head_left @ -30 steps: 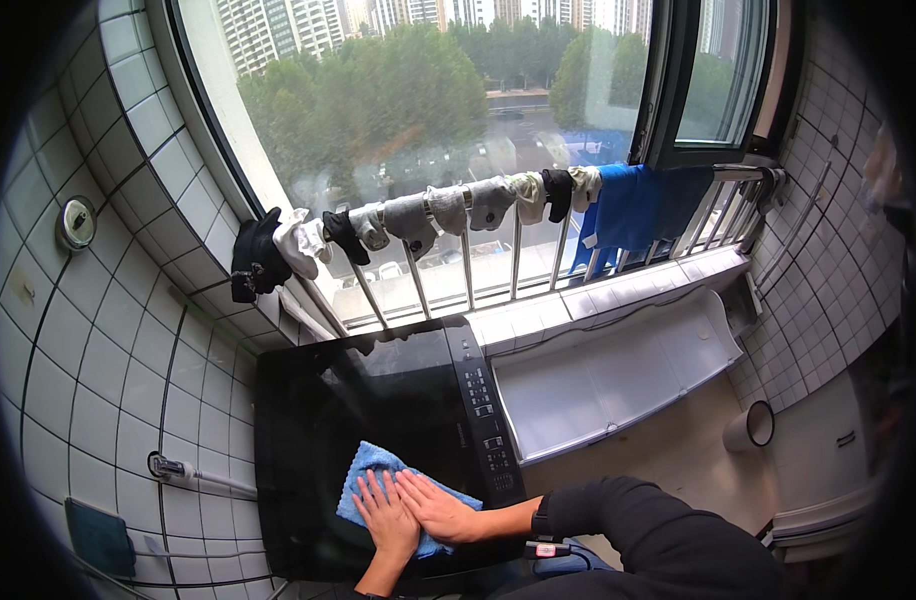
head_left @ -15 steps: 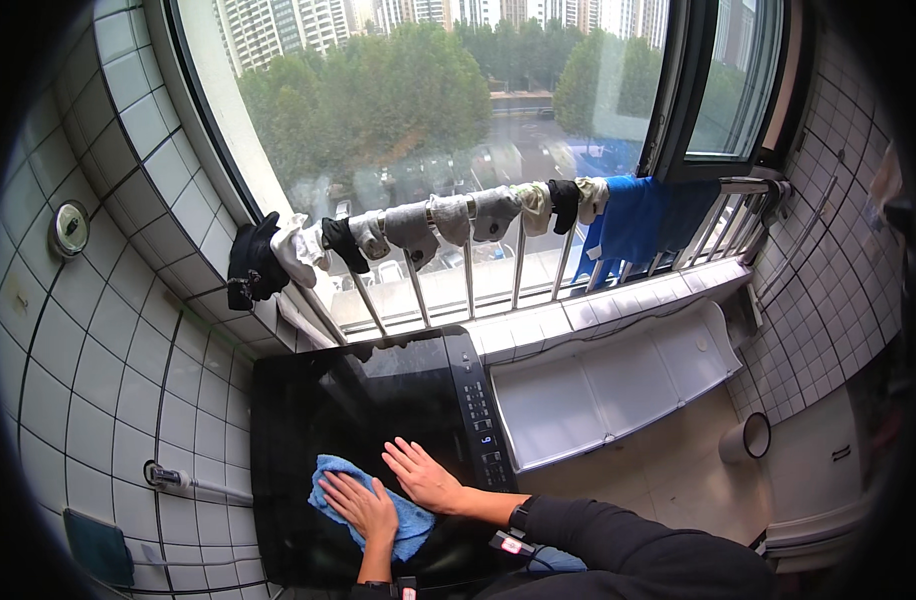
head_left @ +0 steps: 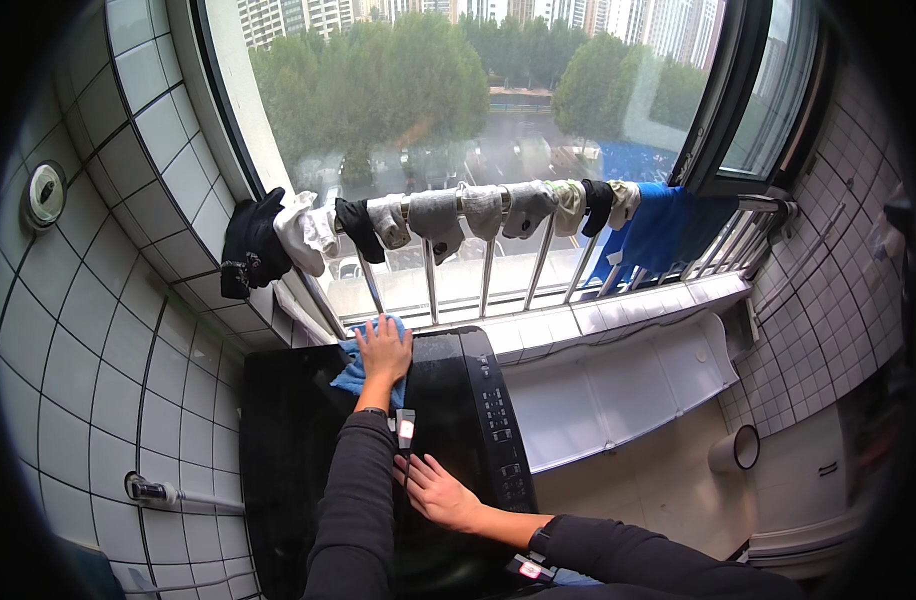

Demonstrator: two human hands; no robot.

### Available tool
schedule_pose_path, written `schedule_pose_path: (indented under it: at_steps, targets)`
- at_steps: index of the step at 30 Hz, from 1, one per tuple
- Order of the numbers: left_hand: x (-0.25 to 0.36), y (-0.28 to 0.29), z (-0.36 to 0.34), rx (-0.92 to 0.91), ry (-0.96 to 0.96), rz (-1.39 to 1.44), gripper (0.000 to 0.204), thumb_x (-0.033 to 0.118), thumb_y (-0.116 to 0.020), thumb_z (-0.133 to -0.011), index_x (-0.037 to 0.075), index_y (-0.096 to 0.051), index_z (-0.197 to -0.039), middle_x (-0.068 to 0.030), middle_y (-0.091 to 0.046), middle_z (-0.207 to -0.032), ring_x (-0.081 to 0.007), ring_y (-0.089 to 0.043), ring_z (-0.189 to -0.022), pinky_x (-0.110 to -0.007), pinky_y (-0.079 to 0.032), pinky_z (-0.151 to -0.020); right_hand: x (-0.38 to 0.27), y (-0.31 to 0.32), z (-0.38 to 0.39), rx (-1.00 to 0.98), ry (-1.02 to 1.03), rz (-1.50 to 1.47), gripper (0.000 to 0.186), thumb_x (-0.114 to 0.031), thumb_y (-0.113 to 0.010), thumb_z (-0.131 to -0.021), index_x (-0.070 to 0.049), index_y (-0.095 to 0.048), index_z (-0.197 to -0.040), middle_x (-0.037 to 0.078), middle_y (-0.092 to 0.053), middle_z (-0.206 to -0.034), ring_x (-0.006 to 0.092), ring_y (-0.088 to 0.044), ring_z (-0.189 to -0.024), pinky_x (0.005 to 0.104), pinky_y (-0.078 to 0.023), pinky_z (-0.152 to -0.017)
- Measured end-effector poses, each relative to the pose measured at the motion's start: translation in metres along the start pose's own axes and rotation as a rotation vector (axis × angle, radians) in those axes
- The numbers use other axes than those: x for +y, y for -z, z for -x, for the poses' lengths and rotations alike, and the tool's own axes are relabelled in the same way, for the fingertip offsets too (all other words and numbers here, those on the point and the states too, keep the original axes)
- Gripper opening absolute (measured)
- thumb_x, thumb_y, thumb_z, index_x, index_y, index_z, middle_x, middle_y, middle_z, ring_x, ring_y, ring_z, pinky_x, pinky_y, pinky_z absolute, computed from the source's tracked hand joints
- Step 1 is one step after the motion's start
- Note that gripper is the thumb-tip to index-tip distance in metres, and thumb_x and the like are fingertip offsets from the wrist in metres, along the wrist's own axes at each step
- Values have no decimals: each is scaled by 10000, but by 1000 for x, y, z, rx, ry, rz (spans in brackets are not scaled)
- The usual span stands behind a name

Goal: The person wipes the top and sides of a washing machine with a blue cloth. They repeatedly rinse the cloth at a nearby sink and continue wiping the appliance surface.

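Below the window stands a washing machine with a glossy black top (head_left: 308, 440) and a control panel (head_left: 496, 410) along its right side. My left hand (head_left: 383, 352) lies with fingers spread on a blue cloth (head_left: 350, 378), pressing it against the top's far edge. The cloth is bunched, and part of it is hidden under the hand. Nearer to me, my right hand (head_left: 443, 494) rests flat on the black top with its fingers apart and nothing in it. A faint damp or hazy patch (head_left: 436, 350) shows on the top beside the cloth.
Socks (head_left: 435, 222) and a blue garment (head_left: 658, 230) hang over a metal railing (head_left: 488, 275) before the window. To the right are a white trough-like basin (head_left: 618, 390) and a round bin (head_left: 735, 450). A tap pipe (head_left: 173, 493) juts from the left tiled wall.
My left hand has slid the blue cloth from the near part of the top to its far edge. The right hand has come slightly nearer to me. The panel's lit digit no longer shows.
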State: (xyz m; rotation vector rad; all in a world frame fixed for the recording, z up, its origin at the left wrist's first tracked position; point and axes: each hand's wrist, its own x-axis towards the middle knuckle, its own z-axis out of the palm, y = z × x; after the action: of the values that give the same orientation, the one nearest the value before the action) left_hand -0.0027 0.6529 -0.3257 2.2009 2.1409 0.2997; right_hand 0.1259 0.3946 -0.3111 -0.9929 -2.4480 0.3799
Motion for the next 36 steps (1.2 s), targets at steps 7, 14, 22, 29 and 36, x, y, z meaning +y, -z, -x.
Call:
schedule_pose_path:
  at_steps: [7,14,22,29,36]
  targets:
    - [-31,8,32,95,-140,118,447,433,-406,-1022,311,-524,-1435,-90,-439,-1531,-357,-326,-1435,-574,-153,-1194,2,4,0,-33,2,28,532,-168,-605,-906,-18,-501,-1406,176,-485,-1457,336,-421,-1389,479,-344,-1146]
    - [-189,52,73,287,331,-66,475,394,-436,-998,287,-510,-1454,-105,-408,-1548,-384,-314,-1434,-572,-190,-1178,-2,9,-4,-5,-12,21,538,-128,-591,-909,-38,-489,-1430,164,-465,-1494,332,-423,-1398,475,-329,-1161]
    - [-94,32,169,336,204,-79,495,362,-457,-990,255,-488,-1472,-166,-354,-1574,-464,-242,-1457,-641,-151,-1163,1,-2,1,-1,-6,34,569,-117,-576,-916,-52,-440,-1465,162,-421,-1524,334,-372,-1432,494,-275,-1183]
    - [-103,57,210,223,1,44,496,389,-506,-974,328,-495,-1466,-81,-386,-1573,-375,-280,-1467,-563,-175,-1194,7,-3,3,43,21,-34,483,-140,-591,-909,6,-513,-1364,176,-457,-1489,343,-389,-1416,490,-293,-1178]
    - [-108,61,289,228,528,-186,506,367,-459,-996,264,-467,-1491,-127,-324,-1600,-443,-228,-1473,-606,-150,-1181,6,-6,2,44,28,4,492,-156,-579,-918,26,-496,-1369,181,-446,-1494,344,-369,-1426,483,-286,-1184]
